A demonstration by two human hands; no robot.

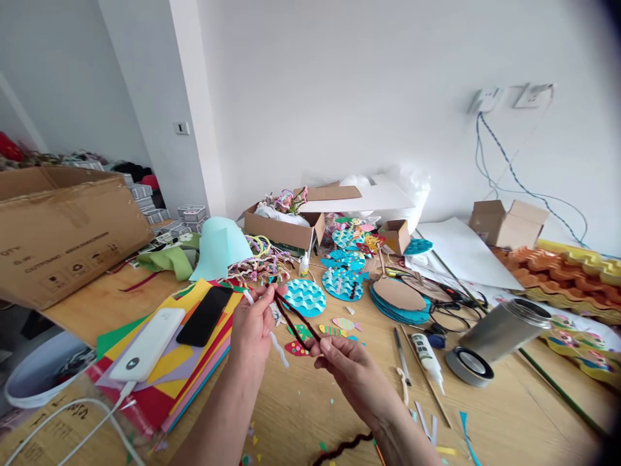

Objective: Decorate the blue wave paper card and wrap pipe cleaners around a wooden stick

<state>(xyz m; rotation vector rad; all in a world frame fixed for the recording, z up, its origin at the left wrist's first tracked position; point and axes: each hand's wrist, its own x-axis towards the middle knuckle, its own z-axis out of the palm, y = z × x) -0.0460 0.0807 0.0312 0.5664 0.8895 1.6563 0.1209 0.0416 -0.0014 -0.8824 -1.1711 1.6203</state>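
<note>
The left hand (255, 320) is pinching one end of a dark red string (297, 316) between its thumb and finger. The right hand (342, 359) is pinching the other end the same way. The string is stretching between the two grips, making two thin lines side by side, and it is sloping down toward the right hand. A white strip (279, 353) is hanging by the left hand too. Under the string, little paper fish (297, 349) are lying on the wooden table (291, 414). A round blue wavy piece (305, 298) is sitting just behind the string. A dark curly cord (344, 448) is lying near the right wrist; I cannot tell if it is joining the string.
</note>
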